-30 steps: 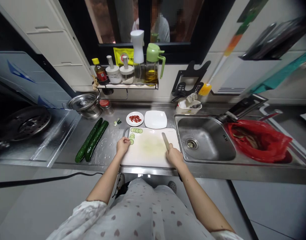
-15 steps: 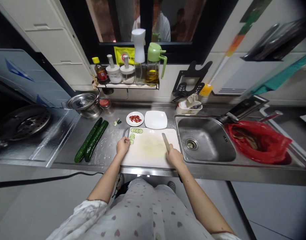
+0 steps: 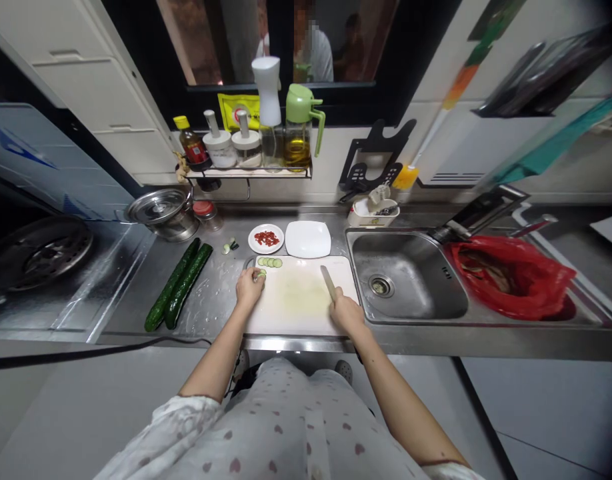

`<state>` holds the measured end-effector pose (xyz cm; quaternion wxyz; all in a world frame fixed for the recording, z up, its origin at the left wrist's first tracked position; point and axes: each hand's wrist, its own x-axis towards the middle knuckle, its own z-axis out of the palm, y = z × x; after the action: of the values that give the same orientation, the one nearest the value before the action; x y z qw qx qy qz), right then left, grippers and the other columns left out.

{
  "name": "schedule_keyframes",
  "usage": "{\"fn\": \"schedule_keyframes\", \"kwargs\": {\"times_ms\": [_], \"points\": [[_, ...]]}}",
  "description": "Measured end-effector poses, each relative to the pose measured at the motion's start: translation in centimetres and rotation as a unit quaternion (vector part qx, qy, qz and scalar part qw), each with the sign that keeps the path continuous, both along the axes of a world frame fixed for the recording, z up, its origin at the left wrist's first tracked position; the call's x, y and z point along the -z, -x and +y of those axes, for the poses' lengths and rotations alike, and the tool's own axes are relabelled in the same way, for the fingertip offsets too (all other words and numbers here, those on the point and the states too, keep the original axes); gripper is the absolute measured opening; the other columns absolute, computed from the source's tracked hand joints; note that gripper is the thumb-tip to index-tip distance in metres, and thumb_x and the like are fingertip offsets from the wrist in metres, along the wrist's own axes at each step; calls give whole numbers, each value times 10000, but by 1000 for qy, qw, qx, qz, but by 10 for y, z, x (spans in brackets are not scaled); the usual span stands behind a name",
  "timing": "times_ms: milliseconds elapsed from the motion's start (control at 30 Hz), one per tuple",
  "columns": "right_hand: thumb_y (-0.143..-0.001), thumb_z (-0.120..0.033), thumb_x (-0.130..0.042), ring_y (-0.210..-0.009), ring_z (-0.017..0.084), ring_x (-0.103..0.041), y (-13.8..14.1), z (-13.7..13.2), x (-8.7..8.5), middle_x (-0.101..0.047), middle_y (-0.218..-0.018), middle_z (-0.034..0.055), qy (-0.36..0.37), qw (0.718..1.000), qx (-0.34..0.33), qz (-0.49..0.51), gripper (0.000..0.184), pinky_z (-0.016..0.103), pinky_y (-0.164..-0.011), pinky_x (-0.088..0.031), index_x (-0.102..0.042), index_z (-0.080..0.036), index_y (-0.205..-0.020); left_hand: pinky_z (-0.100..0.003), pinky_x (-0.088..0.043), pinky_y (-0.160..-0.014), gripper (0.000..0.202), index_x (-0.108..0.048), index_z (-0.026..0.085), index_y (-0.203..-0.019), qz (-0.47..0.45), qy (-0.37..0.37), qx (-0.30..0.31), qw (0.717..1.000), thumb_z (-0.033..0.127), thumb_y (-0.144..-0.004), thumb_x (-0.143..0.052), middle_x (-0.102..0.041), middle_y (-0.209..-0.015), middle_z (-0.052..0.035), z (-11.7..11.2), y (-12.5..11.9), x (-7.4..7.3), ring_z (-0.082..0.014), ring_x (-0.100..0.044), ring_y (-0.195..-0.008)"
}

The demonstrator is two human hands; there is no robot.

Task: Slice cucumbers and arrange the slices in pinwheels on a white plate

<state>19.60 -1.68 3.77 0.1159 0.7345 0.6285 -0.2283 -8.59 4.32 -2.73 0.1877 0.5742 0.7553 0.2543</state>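
My right hand (image 3: 347, 313) is wrapped round the handle of a kitchen knife (image 3: 329, 281), its blade lying over the right part of the white cutting board (image 3: 281, 320) and pointing away from me. At the board's left edge my left hand (image 3: 249, 288) has its fingers closed around a few cucumber slices (image 3: 262, 274), mostly hidden beneath them. Just beyond those fingers, a short row of overlapping cucumber slices (image 3: 270, 263) lies at the board's far left corner. Two whole cucumbers (image 3: 179, 283) rest side by side on the steel counter to the left.
Behind the board stand a plate of chopped red pieces (image 3: 253, 241) and a white plate (image 3: 308, 239). Cucumber ends (image 3: 230, 247) lie left of them. On the right are a sink (image 3: 411, 287) and a red plastic bag (image 3: 511, 280). A lidded pot (image 3: 167, 220) stands back left.
My left hand has moved slightly forward and over the nearer column of cucumber slices, covering most of it. My right hand keeps the knife in nearly the same place. The view has shifted a little.
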Motion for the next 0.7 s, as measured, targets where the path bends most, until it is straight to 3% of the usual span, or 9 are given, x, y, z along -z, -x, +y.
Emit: {"fn": "schedule_keyframes", "kwargs": {"times_ms": [333, 500, 700], "points": [[-909, -200, -342, -997, 252, -636, -2, 1, 1, -663, -1032, 149, 6, 1000, -13, -3, 373, 329, -783, -422, -400, -152, -1274, -390, -419, -890, 387, -635, 237, -1202, 70, 28, 99, 992, 290, -825, -562, -578, -1134, -136, 44, -40, -7, -298, -536, -1065], [-910, -213, -343, -995, 262, -638, -2, 0, 0, -662, -1016, 156, 3, 1000, -16, -1, 377, 333, -776, -419, -406, -144, -1275, -415, -403, -900, 345, -650, 215, -1162, 123, 45, 118, 984, 259, -836, -545, -571, -1120, -156, 52, -43, -5, -320, -524, -1079], [-909, -204, -348, -996, 249, -637, -1, 0, 0, -658, -1012, 149, 1, 1000, -11, -4, 371, 321, -777, -412, -401, -154, -1273, -388, -384, -917, 285, -620, 213, -1117, 121, 45, 118, 985, 240, -841, -554, -577, -1152, -141, 52, -44, -10, -293, -518, -1097]]}}
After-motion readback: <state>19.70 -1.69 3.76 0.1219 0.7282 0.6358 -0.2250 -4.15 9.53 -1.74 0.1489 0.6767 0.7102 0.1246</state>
